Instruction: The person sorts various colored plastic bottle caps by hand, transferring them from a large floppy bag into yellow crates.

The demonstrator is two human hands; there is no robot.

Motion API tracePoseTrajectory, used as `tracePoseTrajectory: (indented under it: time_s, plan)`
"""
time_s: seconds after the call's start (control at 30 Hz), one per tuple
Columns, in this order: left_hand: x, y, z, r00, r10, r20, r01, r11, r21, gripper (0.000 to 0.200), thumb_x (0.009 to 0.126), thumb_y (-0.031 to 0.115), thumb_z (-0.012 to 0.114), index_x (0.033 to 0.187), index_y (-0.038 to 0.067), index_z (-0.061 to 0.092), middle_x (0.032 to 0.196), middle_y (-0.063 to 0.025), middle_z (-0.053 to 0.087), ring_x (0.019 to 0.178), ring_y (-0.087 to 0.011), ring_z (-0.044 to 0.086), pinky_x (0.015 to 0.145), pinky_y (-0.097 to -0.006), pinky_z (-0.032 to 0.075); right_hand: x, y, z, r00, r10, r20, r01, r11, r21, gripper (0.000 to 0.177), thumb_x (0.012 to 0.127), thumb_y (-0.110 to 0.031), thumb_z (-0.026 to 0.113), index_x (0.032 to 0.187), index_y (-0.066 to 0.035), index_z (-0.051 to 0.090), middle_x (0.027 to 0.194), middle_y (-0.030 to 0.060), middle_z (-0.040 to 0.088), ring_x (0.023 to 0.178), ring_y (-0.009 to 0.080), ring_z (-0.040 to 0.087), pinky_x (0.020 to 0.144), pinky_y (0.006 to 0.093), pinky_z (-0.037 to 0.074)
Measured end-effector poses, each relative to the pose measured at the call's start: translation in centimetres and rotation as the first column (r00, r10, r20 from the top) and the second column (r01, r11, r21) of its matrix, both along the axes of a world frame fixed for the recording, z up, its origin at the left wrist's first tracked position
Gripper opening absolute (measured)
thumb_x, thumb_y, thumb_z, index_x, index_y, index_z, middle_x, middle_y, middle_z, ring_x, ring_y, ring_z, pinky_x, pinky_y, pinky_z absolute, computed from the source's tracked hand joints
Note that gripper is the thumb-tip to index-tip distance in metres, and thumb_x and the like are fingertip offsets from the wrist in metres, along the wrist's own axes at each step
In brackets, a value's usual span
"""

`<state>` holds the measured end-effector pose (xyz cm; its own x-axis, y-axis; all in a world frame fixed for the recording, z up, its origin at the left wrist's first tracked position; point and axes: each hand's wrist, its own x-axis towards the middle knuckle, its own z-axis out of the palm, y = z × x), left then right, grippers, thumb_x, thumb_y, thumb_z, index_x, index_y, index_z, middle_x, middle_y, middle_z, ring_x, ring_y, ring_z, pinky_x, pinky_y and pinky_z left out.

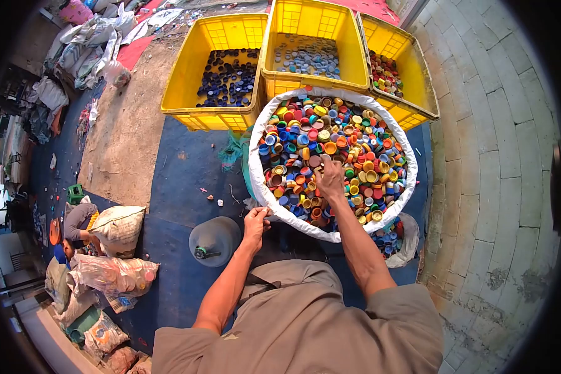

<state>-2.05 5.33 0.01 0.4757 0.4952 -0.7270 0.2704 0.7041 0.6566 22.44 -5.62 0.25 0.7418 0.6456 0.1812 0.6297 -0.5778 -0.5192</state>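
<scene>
Left grip (255,224) pinching sack (305,229) rim, near-left edge; right grip (331,179) down among caps (330,148).
Caps fill sack edge to edge; right grip's fingers bent, near sack middle, can't tell if grasping a cap. Yellow crates (218,120), three, more caps inside, past sack's far edge. Jug (215,242) on blue sheet (181,181), off near-left edge.

A grey block wall (489,143) stands right of the right hand (332,181); blue sheeting (177,193) lies left of the left hand (255,228), with daylit brown ground (126,124) beyond.
</scene>
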Motion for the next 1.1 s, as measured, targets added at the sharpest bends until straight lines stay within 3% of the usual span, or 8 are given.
tracePoseTrajectory:
  time_s: [0.37,0.7,0.77,0.83,0.9,1.0,1.03,1.1]
  plan:
    - [-1.9,-0.1,0.0,0.996,0.08,-0.051,-0.078,0.996,0.039,0.014,0.092,0.021,0.06,0.093,0.008,0.06,0.083,0.0003,0.063,0.06,-0.0048,0.052,0.055,-0.0216,0.046,1.6,2.1,-1.3,0.996,0.048,-0.078,-0.062,0.979,-0.194,0.062,0.074,-0.008,0.066,0.132,-0.003,0.045,0.116,0.0168,0.059,0.113,0.035,0.049,0.09,0.0477,0.038]
    - [-1.0,-0.3,0.1,0.998,0.009,-0.06,-0.002,0.993,0.115,0.014,0.089,0.022,0.063,0.095,0.009,0.061,0.085,0.0004,0.063,0.063,-0.0047,0.053,0.058,-0.0218,0.045,1.7,1.9,-2.1,0.999,0.021,-0.031,-0.024,0.995,-0.094,0.059,0.074,-0.01,0.066,0.129,-0.002,0.047,0.115,0.0173,0.059,0.108,0.0346,0.052,0.089,0.0461,0.04]
    - [-0.4,0.0,-0.6,0.994,-0.058,-0.097,0.084,0.954,0.287,0.016,0.087,0.02,0.066,0.095,0.007,0.061,0.084,-0.0005,0.064,0.064,-0.0075,0.054,0.059,-0.0236,0.045,1.4,1.3,-2.2,1.0,-0.002,0.006,0.002,1.0,0.008,0.058,0.075,-0.012,0.068,0.128,-0.001,0.048,0.112,0.0167,0.06,0.103,0.0335,0.055,0.086,0.0436,0.043]
    - [0.6,0.5,-1.1,0.982,-0.113,-0.149,0.173,0.851,0.496,0.019,0.084,0.018,0.068,0.095,0.004,0.061,0.083,-0.0029,0.064,0.065,-0.0115,0.056,0.059,-0.026,0.046,0.6,0.6,-1.8,0.975,-0.104,-0.196,0.136,0.978,0.155,0.055,0.077,-0.014,0.069,0.126,0.0,0.048,0.11,0.0151,0.061,0.096,0.0294,0.058,0.08,0.0403,0.046]
    - [1.8,1.1,-1.4,0.966,-0.144,-0.213,0.255,0.654,0.713,0.025,0.08,0.016,0.07,0.095,0.0,0.061,0.081,-0.0069,0.065,0.068,-0.0166,0.06,0.06,-0.0291,0.047,-0.7,-0.5,-1.3,0.852,-0.143,-0.503,0.322,0.901,0.289,0.052,0.079,-0.017,0.069,0.124,0.0,0.049,0.105,0.0132,0.062,0.089,0.0249,0.06,0.074,0.036,0.048]
    - [3.6,2.4,-0.7,0.913,-0.202,-0.355,0.409,0.451,0.794,0.031,0.075,0.014,0.071,0.101,0.001,0.059,0.087,-0.0111,0.064,0.079,-0.0262,0.06,0.074,-0.0376,0.047,-2.6,-3.0,0.3,0.402,0.039,-0.915,0.608,0.735,0.299,0.042,0.086,-0.02,0.06,0.122,0.0,0.051,0.096,0.0077,0.061,0.078,0.0137,0.059,0.069,0.026,0.047]
    - [4.1,2.8,-0.8,0.892,-0.211,-0.4,0.45,0.34,0.826,0.032,0.074,0.013,0.071,0.102,0.001,0.059,0.089,-0.0116,0.064,0.081,-0.0282,0.059,0.077,-0.039,0.046,-3.6,-4.1,0.4,0.251,0.282,-0.926,0.694,0.615,0.376,0.041,0.087,-0.021,0.053,0.122,0.0,0.051,0.094,0.0072,0.061,0.08,0.0161,0.059,0.071,0.0288,0.048]
    - [5.3,3.3,-0.5,0.852,-0.215,-0.477,0.518,0.216,0.827,0.039,0.07,0.011,0.071,0.106,0.004,0.058,0.094,-0.0125,0.063,0.092,-0.0316,0.056,0.081,-0.0415,0.043,-5.6,-6.0,1.0,0.095,0.467,-0.879,0.779,0.515,0.358,0.041,0.086,-0.021,0.049,0.121,0.0,0.052,0.095,0.0075,0.061,0.084,0.0186,0.059,0.075,0.0327,0.049]
